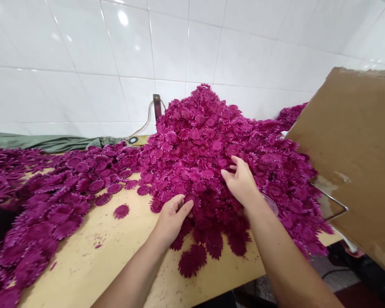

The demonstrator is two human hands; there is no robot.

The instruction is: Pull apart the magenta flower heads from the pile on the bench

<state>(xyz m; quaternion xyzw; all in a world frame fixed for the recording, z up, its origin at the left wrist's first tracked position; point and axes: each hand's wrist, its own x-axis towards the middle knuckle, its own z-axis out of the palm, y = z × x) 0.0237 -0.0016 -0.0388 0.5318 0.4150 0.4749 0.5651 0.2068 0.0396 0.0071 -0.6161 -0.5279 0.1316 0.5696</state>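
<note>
Have loosely curled left hand (172,215) low at near face of magenta flower pile (200,139), can't tell if gripping, with unclenched, empty-looking right hand (241,180) higher.

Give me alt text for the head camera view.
A person's left hand and right hand reach to a tall heap of magenta flower-shaped pieces on a yellowish table, with white wall tiles behind and a brown board at right.

- Flower pile (208,141): matt, ruffled, possibly cloth
- Tiles (170,51) behind the pile: glossy, smooth
- Board (356,128) right of the pile: matt, rough-edged
</note>
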